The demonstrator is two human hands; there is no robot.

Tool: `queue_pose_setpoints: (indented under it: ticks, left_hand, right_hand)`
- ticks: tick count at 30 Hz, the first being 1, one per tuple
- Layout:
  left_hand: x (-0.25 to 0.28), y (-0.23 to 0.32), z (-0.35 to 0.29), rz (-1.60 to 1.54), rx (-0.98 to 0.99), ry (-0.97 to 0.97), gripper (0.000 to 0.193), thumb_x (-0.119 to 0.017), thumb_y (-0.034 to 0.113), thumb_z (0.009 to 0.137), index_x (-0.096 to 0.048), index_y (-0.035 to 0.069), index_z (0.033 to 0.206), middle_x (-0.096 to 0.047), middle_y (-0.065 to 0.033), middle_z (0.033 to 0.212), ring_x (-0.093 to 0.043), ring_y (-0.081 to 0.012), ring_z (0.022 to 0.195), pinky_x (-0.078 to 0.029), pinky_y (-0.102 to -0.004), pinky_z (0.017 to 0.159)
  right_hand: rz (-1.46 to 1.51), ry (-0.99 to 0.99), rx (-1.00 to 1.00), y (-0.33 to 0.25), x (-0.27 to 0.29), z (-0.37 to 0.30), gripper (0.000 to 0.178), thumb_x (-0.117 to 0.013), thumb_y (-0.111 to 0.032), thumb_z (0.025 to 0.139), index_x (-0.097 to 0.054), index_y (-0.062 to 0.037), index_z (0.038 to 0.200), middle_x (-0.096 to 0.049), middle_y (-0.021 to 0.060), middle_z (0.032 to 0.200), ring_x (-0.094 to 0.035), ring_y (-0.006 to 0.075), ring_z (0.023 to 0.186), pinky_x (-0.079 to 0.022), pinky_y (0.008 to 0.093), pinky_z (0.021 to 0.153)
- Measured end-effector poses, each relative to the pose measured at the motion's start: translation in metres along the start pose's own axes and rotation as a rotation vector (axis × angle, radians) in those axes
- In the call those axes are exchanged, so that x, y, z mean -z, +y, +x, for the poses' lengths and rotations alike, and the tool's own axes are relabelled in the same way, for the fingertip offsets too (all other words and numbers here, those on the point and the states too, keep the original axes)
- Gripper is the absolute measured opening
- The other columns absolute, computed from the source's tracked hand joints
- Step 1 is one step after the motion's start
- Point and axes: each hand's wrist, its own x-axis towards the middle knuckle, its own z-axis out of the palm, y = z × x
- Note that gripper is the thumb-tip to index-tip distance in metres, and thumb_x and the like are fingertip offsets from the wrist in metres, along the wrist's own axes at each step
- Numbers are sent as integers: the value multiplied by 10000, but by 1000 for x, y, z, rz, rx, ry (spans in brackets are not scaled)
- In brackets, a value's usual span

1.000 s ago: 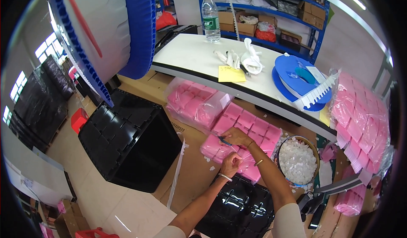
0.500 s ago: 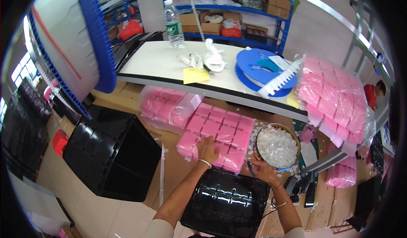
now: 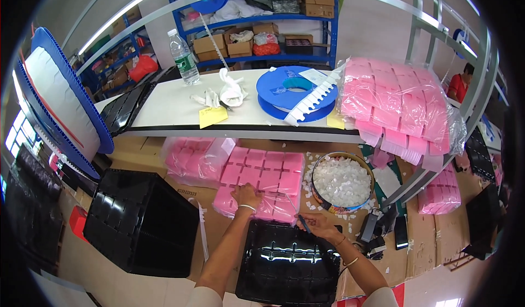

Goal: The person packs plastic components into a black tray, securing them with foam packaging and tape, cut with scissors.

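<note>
A block of pink foam-like pieces in clear film (image 3: 268,167) lies on the cardboard-covered bench, with slots across its top. My left hand (image 3: 245,196) rests on its near left part, fingers stretched out on the surface. In my right hand (image 3: 320,226), at the block's near right corner, is a slim tool with a dark handle (image 3: 304,224) and a thin pale tip. That tip reaches over the block's right part; whether it touches cannot be made out. Just in front of the block sits a black moulded plastic tray (image 3: 290,266).
Right of the block stands a round tin (image 3: 342,181) of white chips, some scattered around it. Stacked black trays (image 3: 142,225) stand at the left. A white shelf (image 3: 164,107) crosses behind, carrying a bottle (image 3: 183,58), a blue reel (image 3: 295,91) and wrapped pink pieces (image 3: 399,99).
The whole view has shifted, and most things sit further left in it. Both hands keep nearly the same places at the block, the right one still holding the slim tool.
</note>
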Motion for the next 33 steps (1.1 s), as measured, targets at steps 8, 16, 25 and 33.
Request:
queue_pose_setpoints:
  ticks: [8,16,25,33]
  left_hand:
    - [-13,-12,-2,-239,-98,94,103,-710,165,692,-672,143,785,-675,-63,922,-538,-326,1037,-349,-557,886]
    - [-8,-14,-20,-376,-278,287,141,-689,66,709,-707,149,821,-658,-55,800,-576,-303,924,-344,-507,877]
    - [-13,-3,-24,-299,-195,301,67,-698,87,732,-677,99,795,-647,-88,922,-561,-330,1015,-290,-670,960]
    - [-11,4,-33,-266,-269,401,69,-708,101,776,-668,95,831,-640,-85,898,-561,-318,995,-285,-658,984]
  right_hand:
    - [-58,2,-49,-10,0,13,342,-620,-84,975,-601,37,1294,-658,30,930,-604,87,841,-503,226,774]
    - [-843,634,48,5,49,-31,469,-738,-174,827,-624,47,1224,-677,162,773,-672,233,713,-526,347,655]
    - [-1120,1097,-49,47,118,-97,365,-682,-120,813,-633,41,1136,-636,293,914,-640,439,842,-519,485,743]
    - [-1039,992,4,98,131,-101,452,-661,-80,812,-575,97,1219,-674,284,1030,-638,474,884,-491,498,865]
